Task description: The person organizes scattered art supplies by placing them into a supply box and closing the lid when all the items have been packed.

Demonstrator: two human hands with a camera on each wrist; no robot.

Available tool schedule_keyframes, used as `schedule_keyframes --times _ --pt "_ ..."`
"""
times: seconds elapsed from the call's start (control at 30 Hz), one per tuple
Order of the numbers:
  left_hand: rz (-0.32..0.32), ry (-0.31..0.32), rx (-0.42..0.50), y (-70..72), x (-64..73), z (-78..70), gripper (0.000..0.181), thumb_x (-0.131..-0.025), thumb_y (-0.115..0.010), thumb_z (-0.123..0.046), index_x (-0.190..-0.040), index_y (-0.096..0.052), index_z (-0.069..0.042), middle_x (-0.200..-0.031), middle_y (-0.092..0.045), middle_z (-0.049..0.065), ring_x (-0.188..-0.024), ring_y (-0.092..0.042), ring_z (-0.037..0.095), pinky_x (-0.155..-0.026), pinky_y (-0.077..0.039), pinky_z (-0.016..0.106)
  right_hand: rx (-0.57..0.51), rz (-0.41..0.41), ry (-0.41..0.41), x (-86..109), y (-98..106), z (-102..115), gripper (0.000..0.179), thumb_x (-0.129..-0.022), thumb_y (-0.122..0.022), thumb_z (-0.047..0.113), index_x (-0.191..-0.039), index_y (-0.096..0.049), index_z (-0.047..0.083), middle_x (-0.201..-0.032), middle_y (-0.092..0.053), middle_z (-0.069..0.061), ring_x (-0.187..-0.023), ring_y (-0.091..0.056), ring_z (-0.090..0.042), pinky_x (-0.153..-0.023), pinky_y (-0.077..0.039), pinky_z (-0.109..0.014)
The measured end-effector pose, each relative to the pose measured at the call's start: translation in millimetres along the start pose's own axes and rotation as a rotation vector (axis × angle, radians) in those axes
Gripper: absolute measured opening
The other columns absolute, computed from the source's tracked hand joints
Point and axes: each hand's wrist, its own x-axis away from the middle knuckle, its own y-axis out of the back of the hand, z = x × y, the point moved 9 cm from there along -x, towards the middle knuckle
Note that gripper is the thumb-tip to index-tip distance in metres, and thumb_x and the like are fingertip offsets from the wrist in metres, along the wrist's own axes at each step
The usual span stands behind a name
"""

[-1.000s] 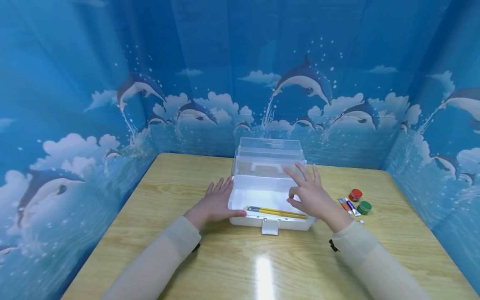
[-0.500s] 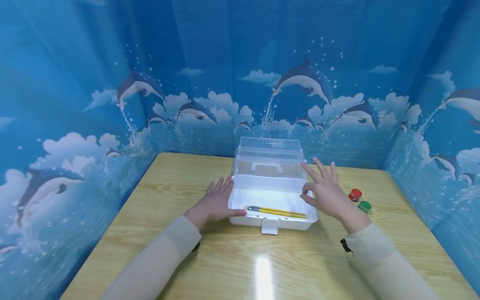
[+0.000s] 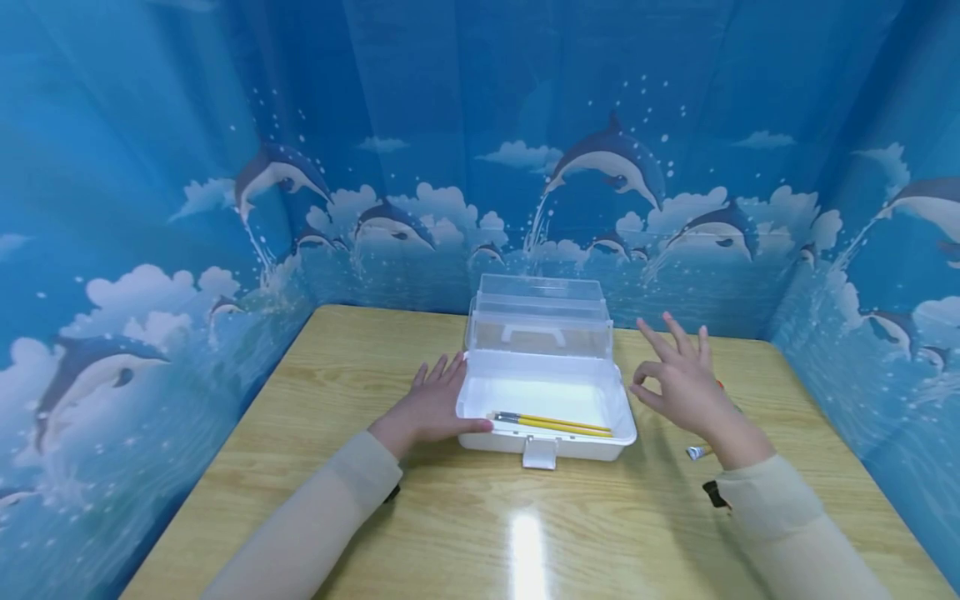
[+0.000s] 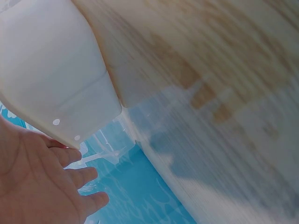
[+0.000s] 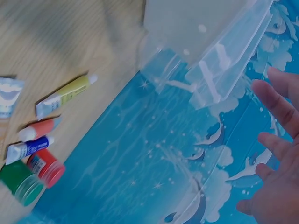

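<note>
White box (image 3: 542, 388) with clear lid (image 3: 540, 313)

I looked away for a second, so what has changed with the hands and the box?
The right hand has moved to the person's right, from over the white box to clear of its right side; nothing was visibly taken hold of or let go. The left hand still rests against the box's left edge, and the two paintbrushes lie inside as before.
</note>
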Motion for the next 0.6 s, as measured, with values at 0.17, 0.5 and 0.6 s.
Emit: schedule_keyframes --times 0.17,0.5,0.6 --pt "0.003 0.009 -0.012 -1.5 -1.7 1.4 0.126 -0.076 -0.048 -0.089 -0.16 -0.003 -0.007 -0.168 -0.001 0.01 -0.153 0.003 0.032 -0.121 0.004 0.054 -0.014 -0.003 -0.027 4.8 3 -10 0.015 -0.081 -0.084 0.019 -0.075 -0.072 0.025 -0.158 -0.031 -0.024 -0.151 0.0 -0.046 -0.107 0.011 -0.077" --pt "0.009 0.021 -0.016 -3.7 -2.5 2.3 0.127 -0.075 -0.046 -0.091 -0.161 -0.002 -0.008 -0.168 -0.001 0.009 -0.153 0.004 0.031 -0.121 0.004 0.053 -0.025 0.038 -0.091 13.8 -3 -31 0.012 -0.082 -0.083 0.021 -0.077 -0.073 0.024 -0.158 -0.029 -0.026 -0.151 0.004 -0.046 -0.106 0.017 -0.075" --pt "0.007 0.026 -0.016 -3.9 -3.3 2.9 0.127 -0.075 -0.047 -0.091 -0.161 -0.003 -0.008 -0.168 -0.001 0.008 -0.154 0.003 0.032 -0.121 0.004 0.053 -0.03 0.053 -0.109 15.9 -8 -39 0.011 -0.083 -0.082 0.021 -0.077 -0.073 0.024 -0.158 -0.029 -0.026 -0.151 0.006 -0.046 -0.105 0.018 -0.075"
